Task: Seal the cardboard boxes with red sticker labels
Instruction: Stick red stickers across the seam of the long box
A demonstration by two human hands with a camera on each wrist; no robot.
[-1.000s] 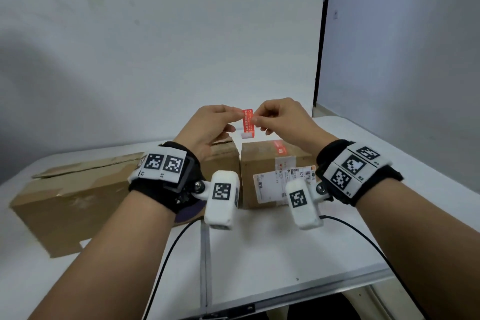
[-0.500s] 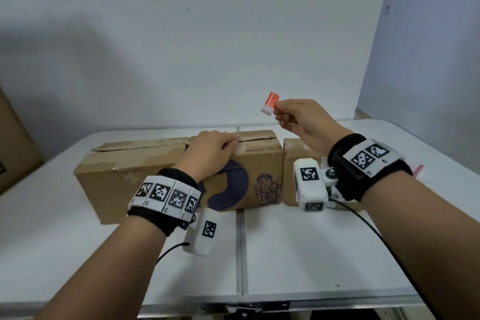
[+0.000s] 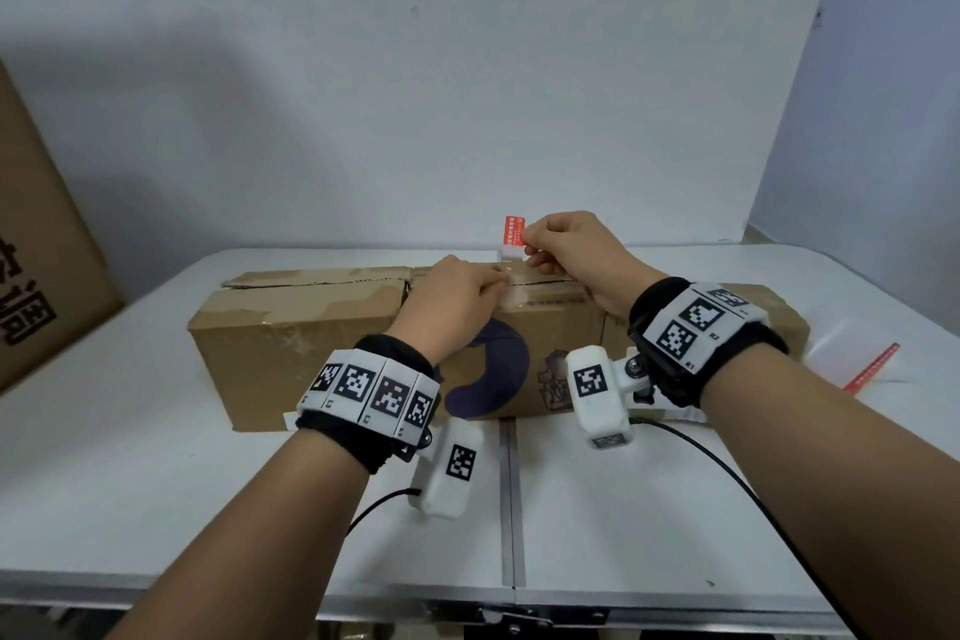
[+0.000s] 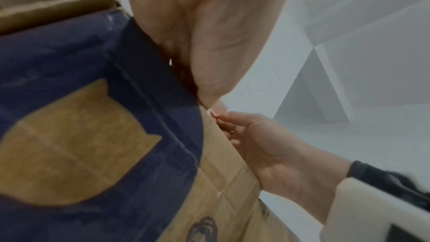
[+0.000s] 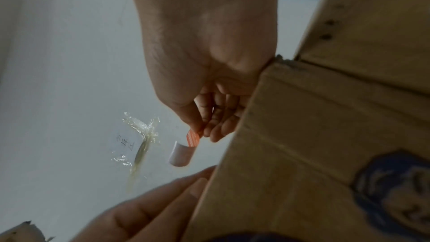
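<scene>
A long brown cardboard box [image 3: 291, 343] with a dark blue print lies across the white table [image 3: 649, 509]. My left hand [image 3: 457, 296] rests flat on its top flaps near the middle seam, fingers laid on the cardboard. My right hand [image 3: 566, 244] hovers just over the same seam and pinches a red sticker label [image 3: 513, 231] upright by its edge; the white backing end [image 5: 180, 155] hangs free. In the right wrist view thumb and forefinger pinch the red sticker label [image 5: 193, 138] beside the box [image 5: 314, 135]. The left wrist view shows the blue print on the box [image 4: 93, 117].
A second, smaller cardboard box [image 3: 769, 312] stands against the long one's right end, behind my right wrist. A red strip [image 3: 872, 366] lies on the table at far right. A big printed carton [image 3: 36, 244] leans at the left. Cables trail from both wrist cameras.
My right hand has come down and leftward with the sticker, from above the box to just over its top seam. My left hand stays on the box top. The view has shifted left.
</scene>
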